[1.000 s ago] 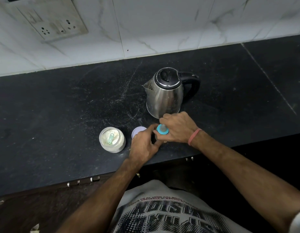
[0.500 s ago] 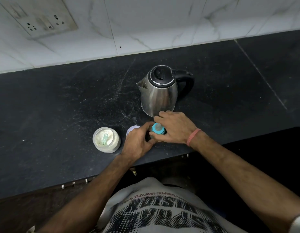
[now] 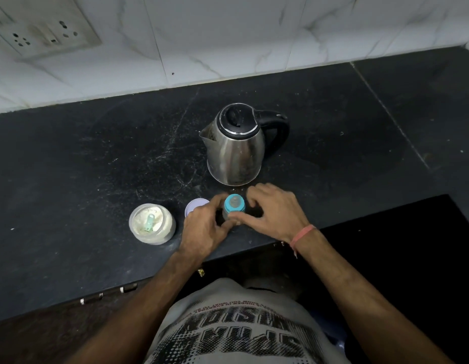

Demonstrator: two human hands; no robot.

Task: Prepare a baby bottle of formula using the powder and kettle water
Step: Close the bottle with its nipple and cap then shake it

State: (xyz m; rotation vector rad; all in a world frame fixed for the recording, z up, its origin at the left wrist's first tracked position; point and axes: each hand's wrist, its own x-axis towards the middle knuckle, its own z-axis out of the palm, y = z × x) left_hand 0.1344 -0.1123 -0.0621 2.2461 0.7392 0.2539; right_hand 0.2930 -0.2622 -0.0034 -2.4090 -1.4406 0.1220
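A small baby bottle [image 3: 234, 206] with a blue collar and clear teat stands near the counter's front edge, just before the steel kettle [image 3: 236, 148]. My left hand [image 3: 204, 228] wraps the bottle's body from the left. To the bottle's right is my right hand [image 3: 275, 214], fingers spread and off the collar, its thumb low by the bottle's base. Left of them an open jar of white powder [image 3: 152, 224] holds a green scoop [image 3: 149, 223]. The jar's pale lid [image 3: 195, 206] lies flat, partly hidden by my left hand.
The black stone counter [image 3: 83, 179] ends in a front edge just under my wrists. A white tiled wall with a socket plate [image 3: 44, 30] runs along the back. The kettle's black handle [image 3: 279, 132] points right.
My right hand has lifted off the blue collar and opened, so the teat now shows. The left hand stays on the bottle. The camera has shifted slightly.
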